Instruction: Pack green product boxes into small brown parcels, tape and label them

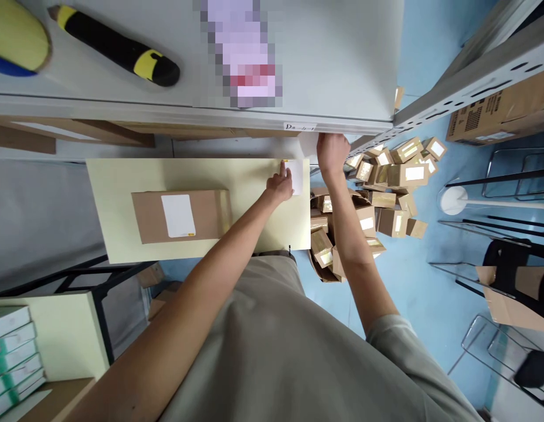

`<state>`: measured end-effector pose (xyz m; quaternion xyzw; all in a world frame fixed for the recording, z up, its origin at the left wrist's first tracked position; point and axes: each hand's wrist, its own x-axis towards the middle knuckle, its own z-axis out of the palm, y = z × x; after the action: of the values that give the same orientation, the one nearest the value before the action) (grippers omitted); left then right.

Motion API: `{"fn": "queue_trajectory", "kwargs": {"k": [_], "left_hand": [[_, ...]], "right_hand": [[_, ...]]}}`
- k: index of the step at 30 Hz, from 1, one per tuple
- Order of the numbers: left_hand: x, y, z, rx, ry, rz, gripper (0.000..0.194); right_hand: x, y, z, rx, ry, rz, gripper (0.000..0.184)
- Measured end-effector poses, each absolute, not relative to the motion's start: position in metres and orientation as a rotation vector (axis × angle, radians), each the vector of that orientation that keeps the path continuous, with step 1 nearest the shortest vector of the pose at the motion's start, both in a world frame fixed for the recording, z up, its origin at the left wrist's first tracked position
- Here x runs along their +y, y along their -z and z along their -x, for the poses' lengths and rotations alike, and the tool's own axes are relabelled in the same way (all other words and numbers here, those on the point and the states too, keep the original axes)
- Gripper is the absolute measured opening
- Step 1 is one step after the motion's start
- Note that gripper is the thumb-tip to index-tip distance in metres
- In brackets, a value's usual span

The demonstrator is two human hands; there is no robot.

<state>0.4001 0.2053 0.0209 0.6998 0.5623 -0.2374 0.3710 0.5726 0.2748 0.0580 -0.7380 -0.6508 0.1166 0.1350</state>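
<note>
My left hand (279,183) rests at the right end of a pale yellow board (250,228). Its index finger stretches onto a small white label (297,179) lying there, and the hand grips nothing. Farther right, my right hand (333,153) is closed just below the shelf edge. From its left side sticks out a piece of white paper (308,142), seemingly pinched in the fingers, which are mostly hidden. Left of my arm, a flat brown cardboard box (151,220) with a white label (179,215) on top lies on the board.
A grey shelf (342,58) above the board holds a black and yellow utility knife (118,47) and a blurred purple item (243,47). Several cardboard boxes (408,174) are heaped on the blue floor at right. Stacked green-white boxes (14,354) stand lower left.
</note>
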Motion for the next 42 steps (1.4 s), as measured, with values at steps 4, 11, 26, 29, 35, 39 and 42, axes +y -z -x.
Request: {"fn": "queue_trajectory", "kwargs": {"k": [4,11,26,29,35,39,42], "left_hand": [[0.208,-0.024,-0.403,1.479,0.510,-1.710,0.092],[0.167,-0.049,-0.347,1.448,-0.413,-1.173,0.038],[0.046,-0.153,-0.181,1.185,-0.634,-0.857,0.036],[0.038,-0.161,-0.153,1.141,-0.652,-0.834,0.034],[0.024,-0.180,-0.093,1.076,-0.658,-0.862,0.030],[0.019,-0.184,-0.051,1.061,-0.647,-0.923,0.030],[0.016,-0.183,-0.023,1.073,-0.638,-0.960,0.033]], "right_hand": [[0.217,-0.078,-0.558,-1.399,-0.311,2.075,0.048],[0.112,-0.090,-0.520,-0.819,-0.621,1.814,0.061],[0.049,-0.139,-0.431,-0.940,-0.914,1.846,0.058],[0.041,-0.152,-0.401,-0.995,-0.938,1.845,0.055],[0.034,-0.167,-0.340,-1.120,-0.990,1.851,0.056],[0.034,-0.158,-0.296,-1.167,-1.148,1.804,0.053],[0.031,-0.150,-0.259,-1.270,-1.283,1.778,0.049]]}}
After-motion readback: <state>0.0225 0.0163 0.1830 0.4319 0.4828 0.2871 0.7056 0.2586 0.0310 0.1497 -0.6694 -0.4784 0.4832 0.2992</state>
